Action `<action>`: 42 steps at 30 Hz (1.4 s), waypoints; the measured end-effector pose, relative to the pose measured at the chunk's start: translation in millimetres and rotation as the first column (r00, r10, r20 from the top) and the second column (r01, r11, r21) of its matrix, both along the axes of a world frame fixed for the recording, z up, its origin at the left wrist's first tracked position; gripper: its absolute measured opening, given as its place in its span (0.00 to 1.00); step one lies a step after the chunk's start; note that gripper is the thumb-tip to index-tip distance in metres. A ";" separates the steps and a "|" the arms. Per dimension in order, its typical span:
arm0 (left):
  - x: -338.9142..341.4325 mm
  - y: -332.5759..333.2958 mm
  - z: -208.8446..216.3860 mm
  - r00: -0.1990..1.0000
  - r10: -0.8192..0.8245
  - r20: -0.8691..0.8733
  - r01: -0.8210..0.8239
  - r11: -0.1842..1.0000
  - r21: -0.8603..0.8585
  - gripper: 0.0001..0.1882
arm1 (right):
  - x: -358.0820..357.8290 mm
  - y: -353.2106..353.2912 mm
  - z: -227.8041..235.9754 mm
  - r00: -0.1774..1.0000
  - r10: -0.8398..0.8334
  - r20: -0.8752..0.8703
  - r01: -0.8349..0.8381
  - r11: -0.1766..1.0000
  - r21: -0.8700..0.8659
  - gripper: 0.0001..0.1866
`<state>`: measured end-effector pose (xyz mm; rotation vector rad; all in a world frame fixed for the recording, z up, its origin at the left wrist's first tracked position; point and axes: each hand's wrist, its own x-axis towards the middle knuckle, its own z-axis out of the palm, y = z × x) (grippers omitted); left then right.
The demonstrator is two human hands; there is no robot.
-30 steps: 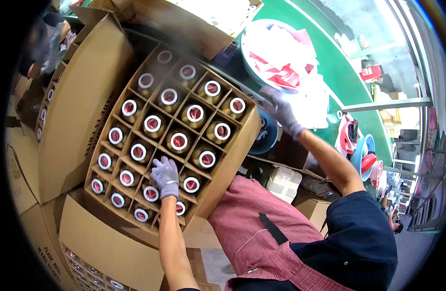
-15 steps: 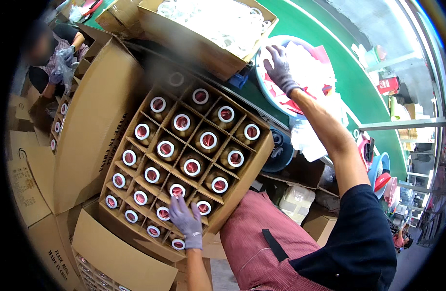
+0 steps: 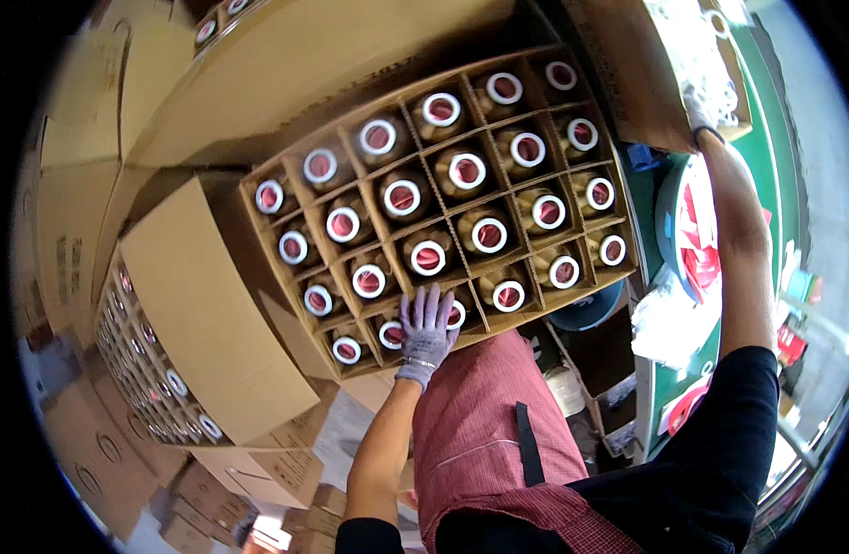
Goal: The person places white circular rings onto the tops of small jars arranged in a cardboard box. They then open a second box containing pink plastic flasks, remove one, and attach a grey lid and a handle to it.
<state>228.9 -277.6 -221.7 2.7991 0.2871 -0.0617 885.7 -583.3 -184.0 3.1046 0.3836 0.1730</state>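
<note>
From my remote seat I see the left hand, in a pale purple glove, palm down with its fingers stretched out and slightly parted, lying over the row of jars nearest the body; it covers part of the jar on its right and comes up against the one on its left, and it does not appear to close around either. My right hand reaches up into a cardboard box of loose white rings, washed out by glare and partly hidden, so I cannot tell how far its fingers are open or whether it has hold of a ring. The jars stand upright in the divided carton in front of me, four rows of six, one to a compartment, with white rings around their mouths and red showing inside. Beside the box of rings, a blue basin holding red pieces sits on the green counter, with white sheeting near it. A dark blue tub is below. Left of the carton, I have a second open box with more glassware, and a red checked apron covers the lap.
</note>
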 end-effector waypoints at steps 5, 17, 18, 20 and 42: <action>-2.2 -2.9 -0.9 0.999 0.036 -0.034 -0.037 0.999 -0.038 0.38 | -26.4 17.7 20.6 0.970 0.068 -0.236 -0.029 0.986 0.166 0.14; -3.8 -4.0 -2.9 0.999 0.016 -0.040 -0.016 1.000 -0.002 0.37 | -37.1 57.0 44.9 0.915 0.128 -0.383 -0.244 0.931 -0.272 0.26; -5.0 -5.3 -4.9 1.000 0.022 -0.021 -0.022 1.000 -0.006 0.37 | -30.3 50.9 29.5 0.939 0.118 -0.324 -0.201 0.951 -0.235 0.25; -9.7 -5.3 -1.9 0.999 0.044 -0.029 -0.044 0.999 0.004 0.36 | -24.0 54.1 -1.2 0.966 0.114 -0.233 -0.150 0.978 -0.147 0.23; -37.4 -27.7 96.7 0.968 0.234 0.086 -0.209 0.950 -0.233 0.28 | -40.0 1.8 119.6 0.894 -0.390 -0.222 0.431 0.610 0.665 0.33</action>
